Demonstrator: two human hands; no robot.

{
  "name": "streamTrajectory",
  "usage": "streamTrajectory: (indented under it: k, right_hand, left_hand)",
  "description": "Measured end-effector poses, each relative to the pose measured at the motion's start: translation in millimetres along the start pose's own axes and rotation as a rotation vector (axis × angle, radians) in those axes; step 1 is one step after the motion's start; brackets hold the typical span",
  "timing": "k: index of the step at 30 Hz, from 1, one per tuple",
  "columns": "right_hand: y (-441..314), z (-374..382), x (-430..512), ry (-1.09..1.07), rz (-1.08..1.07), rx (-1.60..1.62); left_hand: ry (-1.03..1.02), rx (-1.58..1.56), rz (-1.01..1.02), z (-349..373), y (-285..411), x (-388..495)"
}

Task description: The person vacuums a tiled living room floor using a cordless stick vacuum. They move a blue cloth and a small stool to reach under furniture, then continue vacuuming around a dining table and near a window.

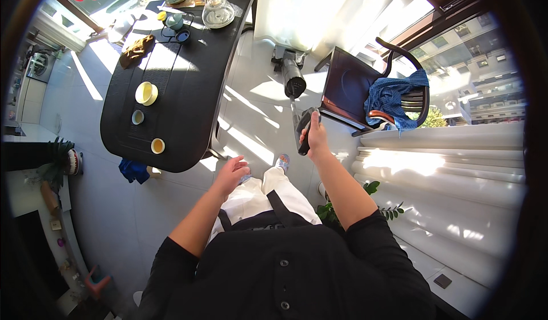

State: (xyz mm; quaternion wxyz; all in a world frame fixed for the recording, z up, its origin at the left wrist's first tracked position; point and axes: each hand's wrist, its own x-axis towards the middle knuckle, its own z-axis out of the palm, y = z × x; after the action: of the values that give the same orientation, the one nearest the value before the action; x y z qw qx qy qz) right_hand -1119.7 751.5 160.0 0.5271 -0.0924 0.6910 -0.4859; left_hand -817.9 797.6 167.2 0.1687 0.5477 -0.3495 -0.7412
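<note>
My right hand (316, 138) is wrapped around the black handle of an upright floor cleaner (294, 78), thumb along its top. The cleaner's head rests on the grey floor, close to the white curtain. Its stick leans back toward me. My left hand (233, 173) holds nothing; its fingers are loosely apart over my white trousers, just off the near right corner of a black table (188, 119). On that table, a pale yellow lidless bowl (147, 93), a small cup (137, 117) and a cup of amber liquid (158, 146) stand nearest to me.
Right of the cleaner stands a dark wooden armchair (349, 82) with a blue checked cloth (396, 99) over it. A glass teapot (217, 12) and a brown cloth (137, 51) lie farther along the table. A leafy plant (329, 213) is beside my right leg. Curtains (436, 161) hang at right.
</note>
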Motion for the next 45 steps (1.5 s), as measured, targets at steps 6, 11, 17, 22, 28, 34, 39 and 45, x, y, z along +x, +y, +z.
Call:
streamTrajectory:
  k: [6, 11, 17, 22, 28, 34, 39, 45]
  right_hand:
    - [8.2, -24.2, -40.8, -0.052, 0.061, 0.072]
    - [38.5, -62.6, -103.9, -0.044, 0.092, 0.162]
    - [87.0, -131.2, -219.0, 0.076, 0.192, 0.093]
    - [91.7, -181.2, -315.1, 0.173, 0.203, -0.181]
    - [81.1, -174.4, -352.1, 0.122, 0.041, -0.565]
    - [84.1, -146.6, -284.1, 0.115, 0.159, -0.326]
    - [71.9, -111.1, -174.5, -0.064, 0.105, -0.237]
    - [44.2, -61.9, -52.4, -0.073, 0.009, -0.285]
  left_hand:
    - [0.057, -0.1, -0.022, 0.2, 2.2, -2.2]
    - [-0.025, -0.036, -0.018, -5.9, 4.4, 3.2]
    - [0.025, 0.484, 0.114, -50.6, -12.6, 38.2]
    - [0.314, 1.067, 0.297, -108.5, -16.2, 76.9]
    - [0.46, 1.3, 0.095, -136.4, -16.0, 110.2]
    - [0.509, 1.398, 0.109, -128.2, -15.1, 138.9]
    - [0.556, 1.435, 0.148, -122.1, -2.5, 159.1]
    - [0.736, 1.491, 0.163, -108.9, -2.0, 181.8]
